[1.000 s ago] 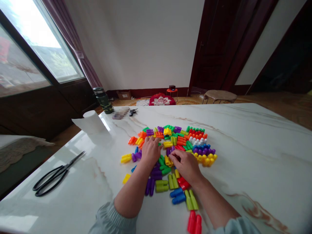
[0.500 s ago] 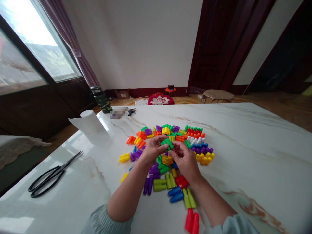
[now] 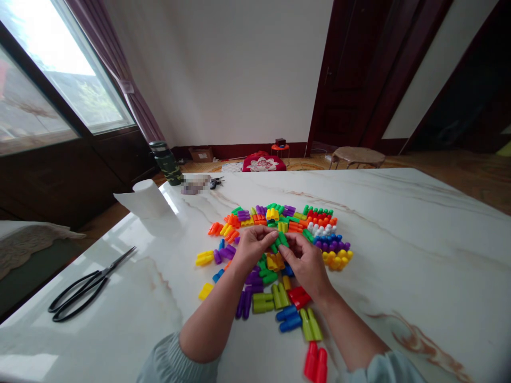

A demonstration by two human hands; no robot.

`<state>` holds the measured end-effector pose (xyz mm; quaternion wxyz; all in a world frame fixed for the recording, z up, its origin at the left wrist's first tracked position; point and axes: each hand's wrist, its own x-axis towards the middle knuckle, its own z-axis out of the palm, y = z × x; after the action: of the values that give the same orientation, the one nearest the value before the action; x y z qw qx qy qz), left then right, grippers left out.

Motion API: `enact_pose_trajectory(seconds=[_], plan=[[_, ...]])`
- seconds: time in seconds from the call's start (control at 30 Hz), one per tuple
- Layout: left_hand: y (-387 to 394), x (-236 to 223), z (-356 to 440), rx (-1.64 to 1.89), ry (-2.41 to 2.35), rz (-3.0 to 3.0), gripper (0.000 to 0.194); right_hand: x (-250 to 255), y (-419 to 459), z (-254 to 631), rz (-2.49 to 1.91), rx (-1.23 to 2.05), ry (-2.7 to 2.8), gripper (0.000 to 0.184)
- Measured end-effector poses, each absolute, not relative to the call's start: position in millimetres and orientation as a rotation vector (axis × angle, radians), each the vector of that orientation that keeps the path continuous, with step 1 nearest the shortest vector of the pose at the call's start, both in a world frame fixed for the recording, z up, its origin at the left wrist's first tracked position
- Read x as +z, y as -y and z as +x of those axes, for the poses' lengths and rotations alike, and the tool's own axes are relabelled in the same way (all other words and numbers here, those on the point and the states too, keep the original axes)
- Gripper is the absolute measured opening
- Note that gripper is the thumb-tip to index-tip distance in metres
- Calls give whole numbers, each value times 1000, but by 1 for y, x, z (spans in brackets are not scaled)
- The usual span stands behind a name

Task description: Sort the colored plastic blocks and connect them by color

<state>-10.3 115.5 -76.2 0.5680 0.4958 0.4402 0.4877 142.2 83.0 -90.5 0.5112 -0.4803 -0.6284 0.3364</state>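
Observation:
Between my two hands is a green toy building block (image 3: 280,240), raised over the scattered pile. My left hand (image 3: 255,247) pinches its left side, with thumb and fingertips closed. On the other side, my right hand (image 3: 306,260) grips it between thumb and fingers. Just below the hands lie yellow blocks (image 3: 274,261) and dark green blocks (image 3: 268,276). Purple blocks (image 3: 244,303), lime blocks (image 3: 263,303) and blue blocks (image 3: 289,319) spread toward me. My fingers cover part of the held block.
Rows of joined blocks (image 3: 328,246) in several colours stand right of the pile. Large black-handled scissors (image 3: 92,287) lie at left on the marble-patterned table (image 3: 399,239). Farther back are a paper roll (image 3: 149,199), a camouflage bottle (image 3: 166,164) and a small black tool (image 3: 216,183).
My hands, first low and apart over the pile, have come together with a green block between them. In the last half second the block has turned in my fingers.

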Motion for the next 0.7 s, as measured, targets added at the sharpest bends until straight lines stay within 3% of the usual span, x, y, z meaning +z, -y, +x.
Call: enact_pose_trajectory(seconds=[0.23,0.5,0.7], plan=[[-114,-73,-11,1255,-1127,1409,41,-87,-80,140,-1146,758,1532,21],[-119,-72,-18,1540,-1431,1554,15,-82,-78,140,-1080,690,1723,18],[-123,-79,-23,1548,-1517,1601,21,-84,-77,139,-1045,586,1860,16]])
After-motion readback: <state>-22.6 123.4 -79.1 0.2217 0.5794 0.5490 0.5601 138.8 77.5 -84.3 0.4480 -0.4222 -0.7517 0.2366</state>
